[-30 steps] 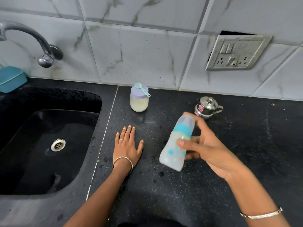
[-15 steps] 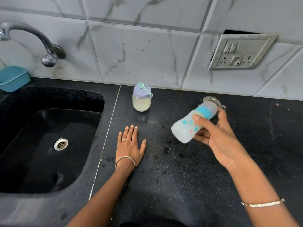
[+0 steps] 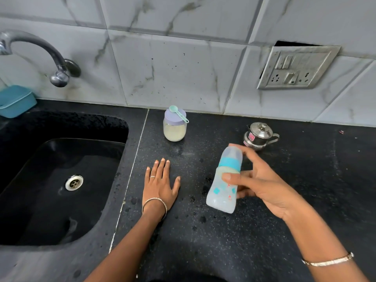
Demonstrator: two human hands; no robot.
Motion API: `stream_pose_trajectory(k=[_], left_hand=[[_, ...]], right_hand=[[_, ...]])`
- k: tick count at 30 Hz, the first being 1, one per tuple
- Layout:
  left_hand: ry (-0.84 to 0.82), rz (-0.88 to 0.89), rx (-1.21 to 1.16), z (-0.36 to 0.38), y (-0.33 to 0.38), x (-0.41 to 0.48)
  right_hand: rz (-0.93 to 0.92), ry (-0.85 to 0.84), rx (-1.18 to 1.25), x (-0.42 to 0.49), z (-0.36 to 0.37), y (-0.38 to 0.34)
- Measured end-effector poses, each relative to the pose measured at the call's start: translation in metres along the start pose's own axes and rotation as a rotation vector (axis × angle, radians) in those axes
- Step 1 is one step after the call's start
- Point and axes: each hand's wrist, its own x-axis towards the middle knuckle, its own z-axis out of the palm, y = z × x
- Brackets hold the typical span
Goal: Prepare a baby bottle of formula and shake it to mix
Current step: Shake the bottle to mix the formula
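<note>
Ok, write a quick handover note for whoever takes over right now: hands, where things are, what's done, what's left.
Left hand: open, flat on the counter beside the sink.
Right hand: grips the baby bottle, capped, tilted, off the counter.
Formula jar: lidded, near the wall, scoop lying on its lid. Steel pot behind the bottle.
Done: bottle holds pale liquid and is closed; it has swung back and forth over the last second, so shaking is under way.
Left: finish shaking, then probably set the bottle down.
</note>
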Motion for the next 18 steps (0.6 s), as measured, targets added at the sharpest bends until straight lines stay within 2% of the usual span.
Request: stream_pose_trajectory(k=[3,5,9,10,14,16,18], left_hand=[[-0.010,-0.004,0.008,0.000,0.001,0.000],[-0.013,-0.002,0.006,-0.001,0.001,0.000],[-0.008,-0.001,0.005,-0.001,0.000,0.000],[-0.008,-0.002,0.002,-0.001,0.000,0.001],[-0.011,-0.004,0.006,0.000,0.000,0.000],[-0.012,-0.005,0.009,-0.001,0.001,0.000],[-0.016,-0.004,0.015,-0.002,0.001,0.000]], right_hand=[[-0.063,0.195,0.157,0.007,-0.004,-0.001],[-0.097,0.235,0.226,0.009,-0.003,0.000],[0.012,-0.048,-0.024,-0.001,-0.001,-0.008],[0.005,-0.055,-0.030,-0.001,-0.004,-0.009],[-0.079,0.166,0.192,0.006,-0.004,-0.007],[-0.062,0.119,0.143,0.004,0.000,-0.005],[-0.012,-0.015,0.021,-0.004,0.003,-0.008]])
